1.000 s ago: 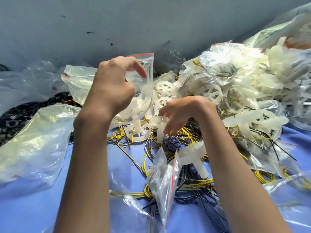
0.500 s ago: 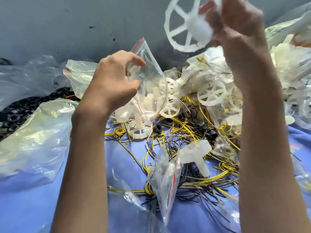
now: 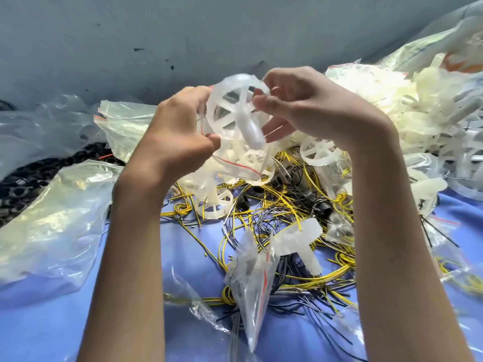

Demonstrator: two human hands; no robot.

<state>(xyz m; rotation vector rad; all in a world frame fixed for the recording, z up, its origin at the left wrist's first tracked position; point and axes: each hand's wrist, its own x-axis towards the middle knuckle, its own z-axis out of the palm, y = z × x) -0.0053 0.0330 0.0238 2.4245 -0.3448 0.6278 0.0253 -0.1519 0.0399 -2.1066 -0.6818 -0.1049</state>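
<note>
Item: white spoked wheel (image 3: pixel 230 111), upright between the hands, stem slanting down toward the mouth of the clear zip bag (image 3: pixel 235 163) just below; right hand (image 3: pixel 308 105) pinches its upper rim, left hand (image 3: pixel 180 129) grips the bag's edge.

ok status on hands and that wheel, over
Left hand grips zip bag. Right hand pinches white spoked wheel at the bag's mouth. Loose wires lie below, clear of both.
</note>
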